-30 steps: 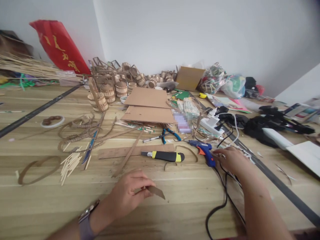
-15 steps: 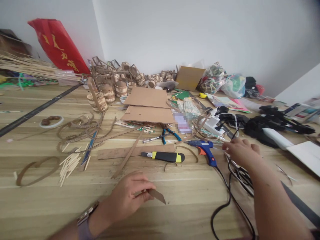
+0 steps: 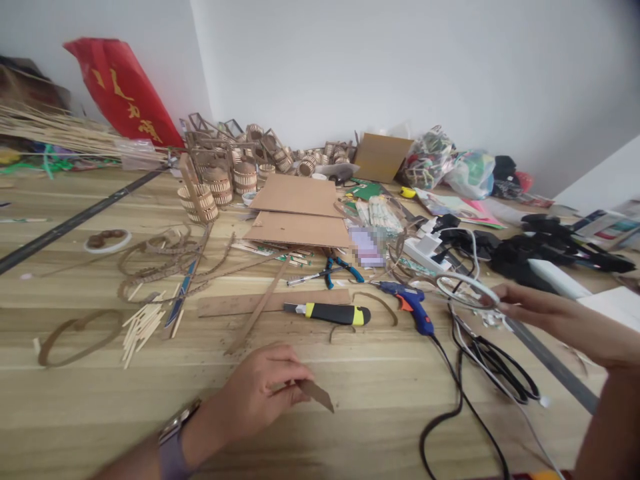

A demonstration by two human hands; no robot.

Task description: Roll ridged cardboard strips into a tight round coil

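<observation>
My left hand [image 3: 260, 393] rests low on the wooden table and pinches a small brown cardboard piece [image 3: 316, 393] by one end. Over on the right, my right hand [image 3: 545, 313] is raised above the table and holds up a loop of white cable [image 3: 465, 290]. A blue glue gun [image 3: 407, 303] lies just left of that loop, its black cord [image 3: 445, 407] trailing toward me. Between the two hands lies a yellow-and-black utility knife [image 3: 327, 313] on a long cardboard strip [image 3: 273, 302].
Cardboard sheets [image 3: 297, 210], blue-handled pliers [image 3: 340, 267], small woven baskets [image 3: 220, 183], loose sticks [image 3: 143, 327] and curled strips [image 3: 160, 257] crowd the middle and left. Black cables [image 3: 495, 363], a power strip [image 3: 425, 250] and bags [image 3: 450, 163] fill the right side.
My right hand left the glue gun, moved right and rose, lifting a loop of white cable. My left hand stayed put with the cardboard piece.
</observation>
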